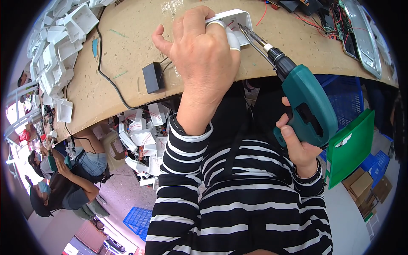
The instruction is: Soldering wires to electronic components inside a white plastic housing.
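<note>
My left hand point(202, 59) is closed on a small white plastic housing point(244, 18) at the table's far middle, with its open side facing right. White coverings point(233, 41) wrap some of its fingers. Thin red wire shows inside the housing. In my right hand point(297, 148) is a green soldering gun point(309, 104), its handle gripped and its body slanting up to the left. The metal tip reaches into the housing's open side; whether it touches anything there I cannot tell.
White housings point(63, 42) are heaped at the left; more point(144, 137) lie below the table edge. A black box point(153, 78) and black cable point(102, 70) rest on the cardboard-covered table point(131, 38). Circuit boards point(340, 25) lie right, above a green bin point(352, 146). Two people sit left.
</note>
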`<action>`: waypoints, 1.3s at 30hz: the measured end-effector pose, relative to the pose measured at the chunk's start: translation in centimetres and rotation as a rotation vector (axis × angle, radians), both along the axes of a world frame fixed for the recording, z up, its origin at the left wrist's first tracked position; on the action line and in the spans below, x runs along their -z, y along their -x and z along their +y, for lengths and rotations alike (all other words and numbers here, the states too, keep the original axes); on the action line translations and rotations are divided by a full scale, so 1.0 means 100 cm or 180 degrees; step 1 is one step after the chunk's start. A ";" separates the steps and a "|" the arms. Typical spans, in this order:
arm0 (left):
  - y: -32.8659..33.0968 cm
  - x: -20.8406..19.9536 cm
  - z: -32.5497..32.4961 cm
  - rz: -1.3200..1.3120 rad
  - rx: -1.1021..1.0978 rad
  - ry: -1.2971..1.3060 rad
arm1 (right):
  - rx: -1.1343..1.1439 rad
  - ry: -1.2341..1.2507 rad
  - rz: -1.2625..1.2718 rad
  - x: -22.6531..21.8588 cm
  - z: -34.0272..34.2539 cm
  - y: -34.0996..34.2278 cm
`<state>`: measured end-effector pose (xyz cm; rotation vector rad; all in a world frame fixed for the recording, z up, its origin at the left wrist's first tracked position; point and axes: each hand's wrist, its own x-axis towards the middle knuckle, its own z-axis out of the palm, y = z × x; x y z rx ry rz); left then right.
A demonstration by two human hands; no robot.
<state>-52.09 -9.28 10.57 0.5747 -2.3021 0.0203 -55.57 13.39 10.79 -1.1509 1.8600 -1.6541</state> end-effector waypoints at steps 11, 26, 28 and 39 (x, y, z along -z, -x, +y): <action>-0.001 0.001 0.000 -0.0001 0.0017 -0.0017 | 0.0009 0.0101 -0.0112 0.000 0.000 0.000; -0.001 -0.001 0.002 -0.0131 0.0038 0.0260 | 0.0011 0.0129 -0.0198 0.000 -0.004 0.001; -0.002 -0.002 0.003 -0.0193 0.0037 0.0351 | -0.0018 0.0106 -0.0200 0.000 -0.004 0.002; 0.003 0.001 0.003 0.0099 0.0091 0.0062 | -0.0016 0.0012 -0.0043 0.004 -0.004 0.006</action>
